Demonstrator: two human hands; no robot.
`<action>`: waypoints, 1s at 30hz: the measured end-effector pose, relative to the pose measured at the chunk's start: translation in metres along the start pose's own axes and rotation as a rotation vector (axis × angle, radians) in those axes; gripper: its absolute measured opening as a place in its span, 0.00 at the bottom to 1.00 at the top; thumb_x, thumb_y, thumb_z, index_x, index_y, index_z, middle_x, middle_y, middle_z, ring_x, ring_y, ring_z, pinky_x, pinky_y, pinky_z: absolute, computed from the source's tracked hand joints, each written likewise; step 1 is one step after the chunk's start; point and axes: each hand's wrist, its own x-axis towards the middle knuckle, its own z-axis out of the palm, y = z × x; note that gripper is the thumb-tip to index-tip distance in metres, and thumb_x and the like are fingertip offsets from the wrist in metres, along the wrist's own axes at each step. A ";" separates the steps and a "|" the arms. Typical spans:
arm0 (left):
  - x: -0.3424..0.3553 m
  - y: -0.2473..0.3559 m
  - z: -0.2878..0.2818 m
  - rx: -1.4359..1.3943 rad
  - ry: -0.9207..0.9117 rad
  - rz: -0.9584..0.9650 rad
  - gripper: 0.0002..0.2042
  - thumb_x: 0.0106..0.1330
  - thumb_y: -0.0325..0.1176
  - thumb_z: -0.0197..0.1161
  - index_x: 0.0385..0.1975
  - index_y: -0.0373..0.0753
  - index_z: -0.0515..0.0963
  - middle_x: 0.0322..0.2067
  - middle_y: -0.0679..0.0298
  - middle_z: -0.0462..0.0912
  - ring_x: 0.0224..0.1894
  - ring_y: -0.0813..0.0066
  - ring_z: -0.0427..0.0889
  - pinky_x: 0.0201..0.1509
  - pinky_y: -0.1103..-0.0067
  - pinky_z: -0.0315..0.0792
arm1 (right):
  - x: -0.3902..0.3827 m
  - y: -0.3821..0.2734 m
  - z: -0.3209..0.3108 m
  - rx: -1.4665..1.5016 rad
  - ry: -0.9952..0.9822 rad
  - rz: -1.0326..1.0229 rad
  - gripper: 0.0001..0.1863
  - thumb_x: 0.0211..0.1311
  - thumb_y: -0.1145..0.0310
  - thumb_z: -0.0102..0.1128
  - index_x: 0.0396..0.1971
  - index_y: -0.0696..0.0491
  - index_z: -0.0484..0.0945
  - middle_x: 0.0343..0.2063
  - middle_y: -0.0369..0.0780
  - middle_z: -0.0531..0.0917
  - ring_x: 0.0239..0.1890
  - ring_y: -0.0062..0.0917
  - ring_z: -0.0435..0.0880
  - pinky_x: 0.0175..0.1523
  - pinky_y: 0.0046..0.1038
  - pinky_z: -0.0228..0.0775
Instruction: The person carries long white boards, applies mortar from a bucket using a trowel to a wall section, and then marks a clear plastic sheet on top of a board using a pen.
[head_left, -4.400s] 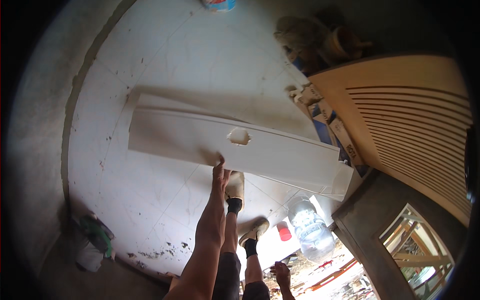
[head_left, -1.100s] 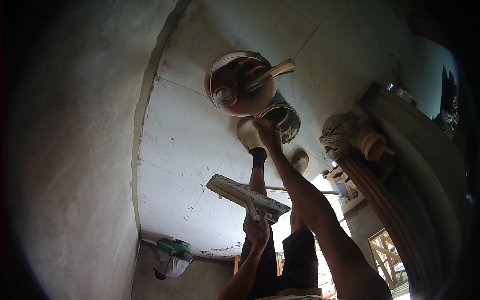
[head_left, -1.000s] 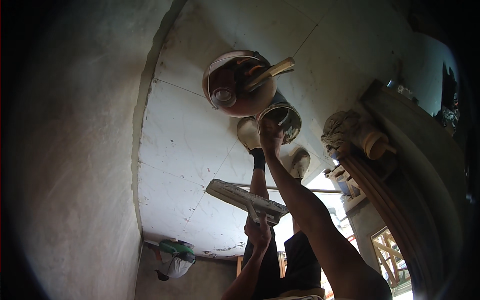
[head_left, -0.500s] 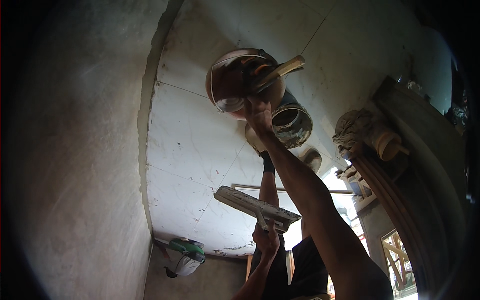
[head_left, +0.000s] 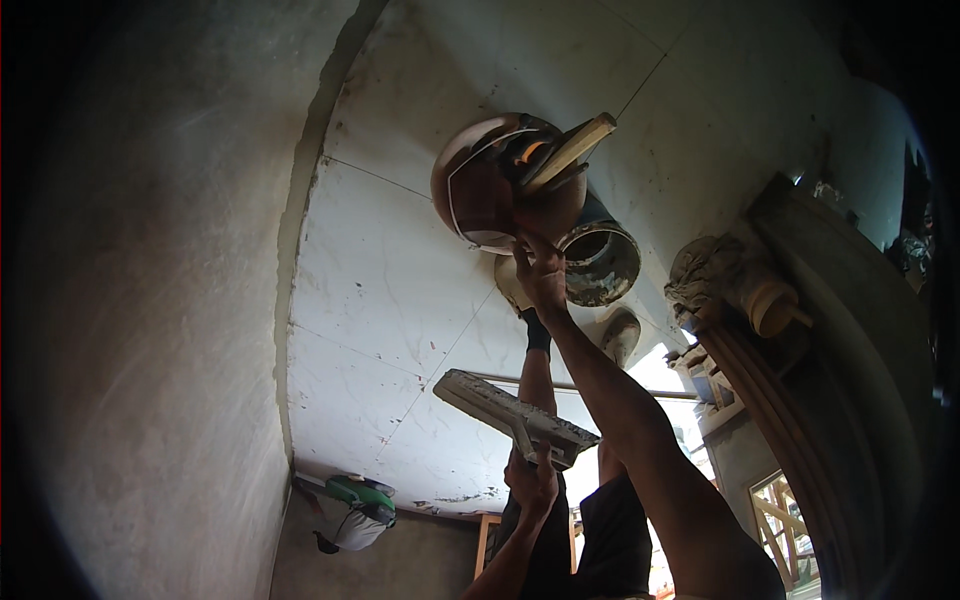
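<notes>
My left hand [head_left: 532,480] is wrapped round the handle of a long plastering float [head_left: 510,412], its flat blade coated with grey mortar. Farther off, my right hand [head_left: 543,275] is at the near rim of a reddish-brown bucket [head_left: 468,195]. Its fingers look apart, with no tool visible in them; the tips are partly lost in shadow. A wooden-handled tool [head_left: 572,152] lies across the bucket's far right side, with other dark items beneath it. Close by on the right stands a mortar-stained dark bucket [head_left: 602,265].
A plastered wall [head_left: 170,300] runs along the left of the pale tiled floor [head_left: 370,270]. A green-and-white bundle [head_left: 362,505] lies at lower left. To the right are a crumpled sack [head_left: 705,270], an orange-brown container [head_left: 772,305] and a wooden frame [head_left: 760,400]. My foot [head_left: 512,283] is beside the buckets.
My right hand has drawn back from inside the reddish-brown bucket to its near rim. A blurred round patch in it no longer shows. My left hand keeps its hold on the float; the view shifted slightly.
</notes>
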 end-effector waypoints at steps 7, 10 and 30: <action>-0.001 -0.004 0.000 0.012 -0.023 -0.045 0.26 0.66 0.51 0.57 0.46 0.29 0.77 0.39 0.42 0.83 0.45 0.41 0.82 0.47 0.61 0.74 | -0.032 0.002 -0.045 -0.032 0.152 0.316 0.07 0.61 0.73 0.63 0.39 0.56 0.83 0.32 0.43 0.87 0.33 0.31 0.87 0.42 0.29 0.79; -0.001 -0.009 0.003 -0.019 -0.025 -0.011 0.26 0.66 0.50 0.57 0.46 0.28 0.77 0.39 0.42 0.83 0.44 0.42 0.82 0.47 0.61 0.74 | -0.038 0.011 -0.059 -0.070 0.207 0.278 0.07 0.61 0.70 0.64 0.37 0.56 0.84 0.32 0.43 0.87 0.33 0.28 0.87 0.41 0.27 0.78; -0.012 -0.062 0.026 0.023 0.024 0.070 0.24 0.68 0.46 0.55 0.43 0.24 0.77 0.34 0.43 0.84 0.37 0.53 0.83 0.40 0.66 0.73 | 0.005 0.198 -0.049 -0.444 0.016 0.615 0.22 0.54 0.65 0.60 0.49 0.56 0.77 0.45 0.54 0.81 0.52 0.47 0.79 0.57 0.44 0.71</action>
